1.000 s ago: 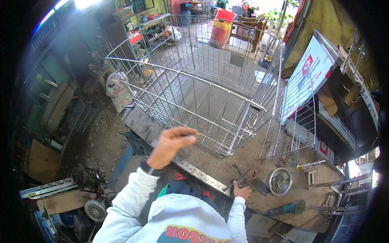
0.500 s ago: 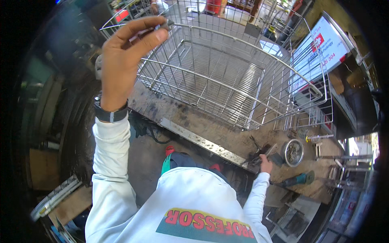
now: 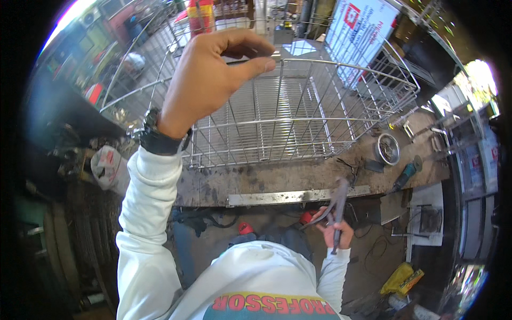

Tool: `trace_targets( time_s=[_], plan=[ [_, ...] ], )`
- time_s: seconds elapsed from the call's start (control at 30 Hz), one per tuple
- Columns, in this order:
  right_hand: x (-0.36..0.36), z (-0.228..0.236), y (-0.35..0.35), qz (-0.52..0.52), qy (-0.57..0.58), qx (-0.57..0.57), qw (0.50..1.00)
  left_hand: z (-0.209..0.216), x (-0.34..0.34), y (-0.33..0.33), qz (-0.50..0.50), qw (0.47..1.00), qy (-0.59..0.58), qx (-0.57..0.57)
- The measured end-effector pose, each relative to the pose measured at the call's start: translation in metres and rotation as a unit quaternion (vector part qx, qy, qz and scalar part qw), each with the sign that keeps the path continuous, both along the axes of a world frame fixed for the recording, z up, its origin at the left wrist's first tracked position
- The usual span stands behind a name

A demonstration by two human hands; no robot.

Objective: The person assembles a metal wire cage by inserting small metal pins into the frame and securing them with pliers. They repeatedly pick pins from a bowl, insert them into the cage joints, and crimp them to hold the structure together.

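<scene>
A large wire basket [image 3: 256, 125] of shiny metal rods stands on the workbench in front of me. My left hand [image 3: 218, 72] is raised over its near side, thumb and forefinger pinching a small grey metal piece [image 3: 276, 56] at the top rim wire. Whether the piece touches the wire I cannot tell. My right hand [image 3: 337, 234] is low, in front of the bench edge, wrapped round grey metal clamp pliers [image 3: 339, 208] with long jaws pointing up; they are partly smeared by motion.
A perforated metal strip [image 3: 293, 197] runs along the near edge of the workbench [image 3: 250, 182]. On its right side lie a steel bowl [image 3: 388, 149] of small parts and a teal angle grinder [image 3: 408, 173]. A white plastic bag [image 3: 106, 168] sits at left; a printed white sheet [image 3: 360, 40] stands behind.
My right hand has lifted the clamp pliers off the bench and drawn them in front of its edge. The left hand, still pinching the small piece, is farther right along the rim. The view has turned.
</scene>
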State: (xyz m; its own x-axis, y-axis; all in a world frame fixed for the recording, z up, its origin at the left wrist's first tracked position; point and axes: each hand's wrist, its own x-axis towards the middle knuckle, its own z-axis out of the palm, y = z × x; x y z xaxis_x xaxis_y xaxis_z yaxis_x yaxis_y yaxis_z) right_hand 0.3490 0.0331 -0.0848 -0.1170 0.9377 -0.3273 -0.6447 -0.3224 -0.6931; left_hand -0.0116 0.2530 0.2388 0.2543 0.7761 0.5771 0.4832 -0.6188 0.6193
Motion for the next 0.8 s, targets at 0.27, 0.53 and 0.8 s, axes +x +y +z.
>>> trace_targets(
  time_s=[0.27,0.53,0.8],
  plan=[
    [-0.051,0.021,-0.055,0.075,0.046,-0.059,0.994,-0.004,-0.007,0.002,-0.014,0.999,0.04,0.008],
    [-0.016,0.017,-0.026,0.206,0.083,-0.118,0.968,-0.001,-0.005,-0.001,-0.008,0.998,0.053,-0.022],
    [0.024,0.021,0.0,0.239,-0.03,-0.115,0.964,0.002,0.007,-0.019,0.041,0.998,0.01,-0.043]
  ],
)
